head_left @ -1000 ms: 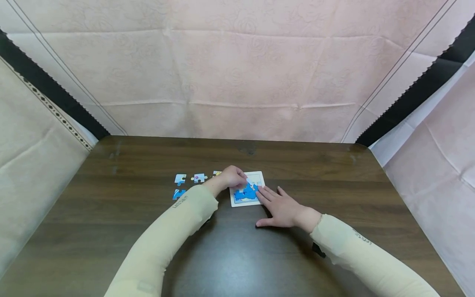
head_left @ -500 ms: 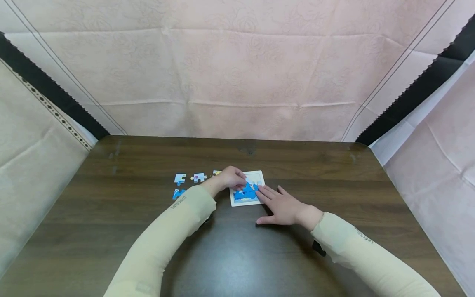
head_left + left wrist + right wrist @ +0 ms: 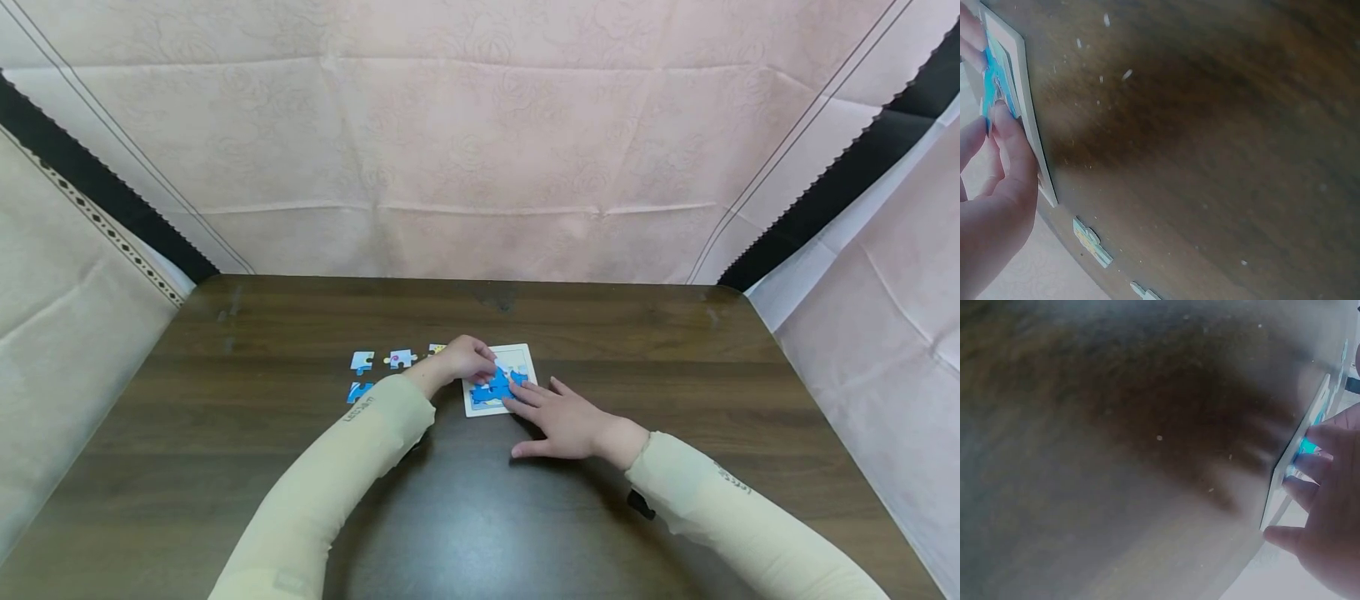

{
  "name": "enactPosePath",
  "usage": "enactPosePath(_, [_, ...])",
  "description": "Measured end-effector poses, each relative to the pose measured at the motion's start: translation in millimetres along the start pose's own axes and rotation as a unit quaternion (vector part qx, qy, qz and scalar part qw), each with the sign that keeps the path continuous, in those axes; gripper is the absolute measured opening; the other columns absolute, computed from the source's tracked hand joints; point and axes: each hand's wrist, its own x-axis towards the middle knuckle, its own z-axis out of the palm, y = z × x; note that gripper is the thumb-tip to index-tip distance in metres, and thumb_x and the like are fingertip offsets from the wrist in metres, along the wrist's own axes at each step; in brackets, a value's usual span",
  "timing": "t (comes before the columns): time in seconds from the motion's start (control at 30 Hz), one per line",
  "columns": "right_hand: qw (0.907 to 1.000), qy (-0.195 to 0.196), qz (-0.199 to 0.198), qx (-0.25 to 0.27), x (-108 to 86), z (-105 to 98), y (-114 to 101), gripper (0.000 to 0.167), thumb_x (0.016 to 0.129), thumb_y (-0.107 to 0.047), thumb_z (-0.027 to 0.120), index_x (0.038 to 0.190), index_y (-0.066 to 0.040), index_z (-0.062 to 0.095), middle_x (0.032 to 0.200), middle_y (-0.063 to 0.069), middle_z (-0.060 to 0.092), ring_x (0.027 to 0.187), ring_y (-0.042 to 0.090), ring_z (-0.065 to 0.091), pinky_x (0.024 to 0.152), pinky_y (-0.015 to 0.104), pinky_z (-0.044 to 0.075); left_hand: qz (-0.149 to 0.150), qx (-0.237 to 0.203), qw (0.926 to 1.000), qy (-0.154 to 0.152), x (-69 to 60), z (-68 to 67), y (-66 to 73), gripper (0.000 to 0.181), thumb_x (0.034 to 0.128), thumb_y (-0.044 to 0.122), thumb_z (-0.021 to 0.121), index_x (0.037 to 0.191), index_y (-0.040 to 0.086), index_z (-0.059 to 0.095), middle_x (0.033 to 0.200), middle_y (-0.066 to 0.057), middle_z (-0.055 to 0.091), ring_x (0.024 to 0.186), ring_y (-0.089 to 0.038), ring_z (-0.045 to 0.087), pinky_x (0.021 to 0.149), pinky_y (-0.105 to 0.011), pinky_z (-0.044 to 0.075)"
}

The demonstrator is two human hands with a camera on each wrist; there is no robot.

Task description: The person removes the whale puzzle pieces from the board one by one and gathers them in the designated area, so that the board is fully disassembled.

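Observation:
A white-framed puzzle board (image 3: 477, 412) with blue pieces in it lies on the table, under both hands. My left hand (image 3: 467, 358) reaches over its left side. In the left wrist view, thumb and finger pinch a blue puzzle piece (image 3: 987, 107) at the board; the fingers partly cover it. My right hand (image 3: 573, 425) lies across the board's lower right part with fingers straight and spread, the fingertips touching the pieces. The thumb points left, just below the board. In the right wrist view, those fingers rest along the board's edge (image 3: 1277, 477).
Left of the board are several loose puzzle pieces: one pale blue piece (image 3: 362, 361), another (image 3: 401, 358) beside it, a blue one (image 3: 359, 392) below, and a yellowish one (image 3: 436, 348) partly behind the left wrist. Light cloth (image 3: 480, 167) hangs beyond the brown table (image 3: 247, 467).
My right hand has shifted slightly left, its fingers reaching farther over the lower part of the board. My left hand stays nearly in place at the board's left side.

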Motion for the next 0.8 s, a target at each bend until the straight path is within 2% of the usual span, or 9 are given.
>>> enactPosePath(0.27, [0.9999,-0.012,0.005,-0.001,-0.1,0,-3,0.078,0.085,-0.065,0.047,0.147,-0.022,0.030,0.157,0.002,0.018,0.145,0.024,0.016,0.114,0.059,0.012,0.003,-0.012,0.9999,0.002,-0.5,-4.0,-0.4,0.025,0.0904,0.014,0.061,0.112,0.000,0.063,0.091,-0.012,0.066,0.075,-0.016,0.064,0.079,-0.026,0.056])
enactPosePath(0.4, [0.9998,-0.019,0.010,-0.004,0.1,1,-3,0.078,0.086,-0.065,0.047,0.148,-0.022,0.027,0.158,0.002,0.015,0.146,0.023,0.014,0.115,0.059,0.011,0.013,-0.033,0.9992,0.020,0.7,-13.6,1.3,0.024,0.0903,0.014,0.061,0.109,-0.001,0.063,0.089,-0.012,0.066,0.073,-0.016,0.065,0.075,-0.026,0.056])
enactPosePath(0.57, [0.9996,-0.023,0.018,-0.005,0.4,1,-2,0.079,0.085,-0.065,0.047,0.149,-0.023,0.025,0.158,0.001,0.013,0.146,0.022,0.012,0.115,0.058,0.011,0.009,-0.065,0.9972,0.037,-0.5,-28.6,2.1,0.027,0.0904,0.014,0.061,0.113,0.000,0.061,0.099,-0.014,0.065,0.078,-0.016,0.064,0.084,-0.030,0.055])
enactPosePath(0.8, [0.9998,-0.018,0.009,-0.004,0.1,2,-2,0.079,0.086,-0.065,0.046,0.148,-0.022,0.026,0.158,0.001,0.014,0.146,0.023,0.013,0.115,0.058,0.012,0.010,-0.076,0.9967,0.025,-13.5,-49.5,-6.3,0.030,0.0920,0.013,0.058,0.119,-0.001,0.058,0.102,-0.014,0.064,0.081,-0.016,0.063,0.090,-0.035,0.053])
